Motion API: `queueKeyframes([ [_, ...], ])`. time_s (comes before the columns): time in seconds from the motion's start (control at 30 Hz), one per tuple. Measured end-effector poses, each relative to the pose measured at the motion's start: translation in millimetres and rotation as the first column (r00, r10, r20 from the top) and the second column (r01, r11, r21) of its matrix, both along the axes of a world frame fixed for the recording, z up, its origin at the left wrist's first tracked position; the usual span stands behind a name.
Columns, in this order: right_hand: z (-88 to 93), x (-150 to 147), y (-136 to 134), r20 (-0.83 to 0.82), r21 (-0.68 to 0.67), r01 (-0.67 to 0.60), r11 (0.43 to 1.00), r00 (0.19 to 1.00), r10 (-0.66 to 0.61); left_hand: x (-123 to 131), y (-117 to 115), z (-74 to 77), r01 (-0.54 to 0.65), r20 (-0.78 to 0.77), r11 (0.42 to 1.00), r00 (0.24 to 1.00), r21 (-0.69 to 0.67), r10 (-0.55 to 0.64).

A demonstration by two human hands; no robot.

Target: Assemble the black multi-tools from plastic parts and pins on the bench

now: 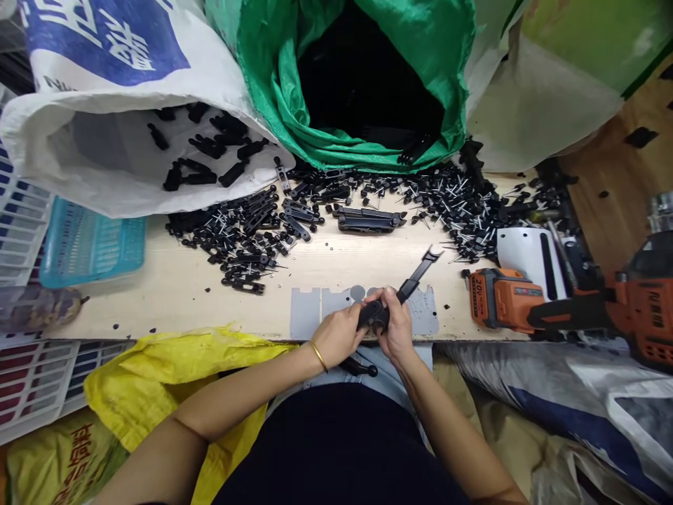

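Note:
My left hand [341, 334] and my right hand [397, 330] meet over the front edge of the bench, both closed on one black plastic bracket with a long arm [415, 277]. The arm points up and right and ends in a forked tip. My fingers hide part of the bracket's body. Below my left wrist a black rod with a ball end [362, 367] lies at my lap. Beyond my hands, a folded black bracket assembly [369, 219] rests on the bench. Grey flat patches [306, 312] lie on the wood just behind my fingers.
Heaps of black knobs with metal screws [457, 200] and black clips [257, 210] cover the back of the bench. A green sack [268, 91] and a white sack [36, 154] open toward me. An orange cordless drill [505, 298] lies right, a blue basket [94, 242] left.

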State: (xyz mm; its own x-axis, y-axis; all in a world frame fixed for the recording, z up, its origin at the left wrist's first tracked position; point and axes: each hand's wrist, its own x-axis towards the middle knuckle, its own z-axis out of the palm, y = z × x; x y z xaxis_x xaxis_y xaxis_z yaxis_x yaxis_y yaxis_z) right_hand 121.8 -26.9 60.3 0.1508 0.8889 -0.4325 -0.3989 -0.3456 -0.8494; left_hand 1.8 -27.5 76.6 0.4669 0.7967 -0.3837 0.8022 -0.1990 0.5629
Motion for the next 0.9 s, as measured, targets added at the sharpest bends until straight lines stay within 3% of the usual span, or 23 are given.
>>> queueKeyframes([
  [0.1,-2.2,30.2,1.3,0.198,-0.012,-0.221,0.975,0.956,0.219,-13.5,27.7,-5.6,0.087,-0.023,0.992,0.996,0.088,-0.086],
  [0.13,-1.9,42.7,1.0,0.305,-0.060,-0.330,0.942,0.893,0.332,-17.6,37.1,-8.1,0.111,-0.057,0.986,0.993,0.127,-0.105],
  [0.2,-0.6,65.5,0.9,0.565,-0.162,-0.466,0.870,0.679,0.469,-24.3,52.5,-14.2,0.157,-0.122,0.964,0.984,0.216,-0.133],
  [0.23,0.0,73.7,2.0,0.701,-0.168,-0.488,0.857,0.552,0.452,-26.8,57.9,-17.7,0.179,-0.135,0.950,0.980,0.257,-0.148],
  [0.33,-3.3,80.7,13.0,0.958,-0.022,-0.579,0.815,0.220,0.183,-30.5,64.3,-28.6,0.234,-0.067,0.915,0.972,0.329,-0.225],
  [0.43,-17.1,69.7,30.8,0.993,-0.025,-0.766,0.642,0.056,0.105,-29.4,61.8,-37.9,0.237,-0.016,0.911,0.969,0.338,-0.246],
  [0.5,-28.8,62.2,39.5,0.988,-0.081,-0.826,0.559,0.007,0.153,-27.5,59.1,-42.3,0.220,-0.032,0.909,0.974,0.355,-0.224],
  [0.53,-33.9,59.7,41.6,0.985,-0.097,-0.833,0.545,-0.002,0.173,-26.5,57.8,-43.9,0.217,-0.040,0.905,0.975,0.366,-0.217],
  [0.77,-43.8,58.2,34.0,0.987,-0.093,-0.782,0.617,0.008,0.159,-25.0,55.7,-46.8,0.233,-0.083,0.868,0.972,0.437,-0.220],
  [0.9,-45.6,62.2,38.9,0.986,-0.077,-0.817,0.571,0.023,0.165,-25.5,57.9,-45.7,0.257,-0.090,0.851,0.966,0.459,-0.243],
])
